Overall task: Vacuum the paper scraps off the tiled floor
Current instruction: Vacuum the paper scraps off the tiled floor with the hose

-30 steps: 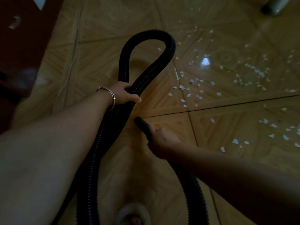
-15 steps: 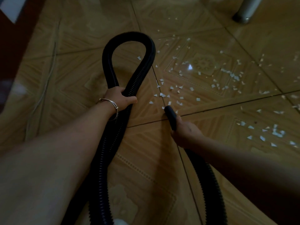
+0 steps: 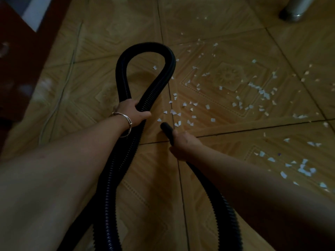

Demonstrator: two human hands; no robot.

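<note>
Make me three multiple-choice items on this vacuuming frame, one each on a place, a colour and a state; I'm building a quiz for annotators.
1. Where do most paper scraps lie relative to the loop of the hose?
A) left of it B) right of it C) inside it
2. What colour is the hose?
A) white B) red C) black
3. What is the right hand doing?
A) gripping the nozzle B) hanging empty C) pinching a scrap

Key: 1 B, the white bits spread out to the loop's right; 2 C, the ribbed tube is black throughout; 3 A, its fingers curl round the nozzle just behind the tip.
</note>
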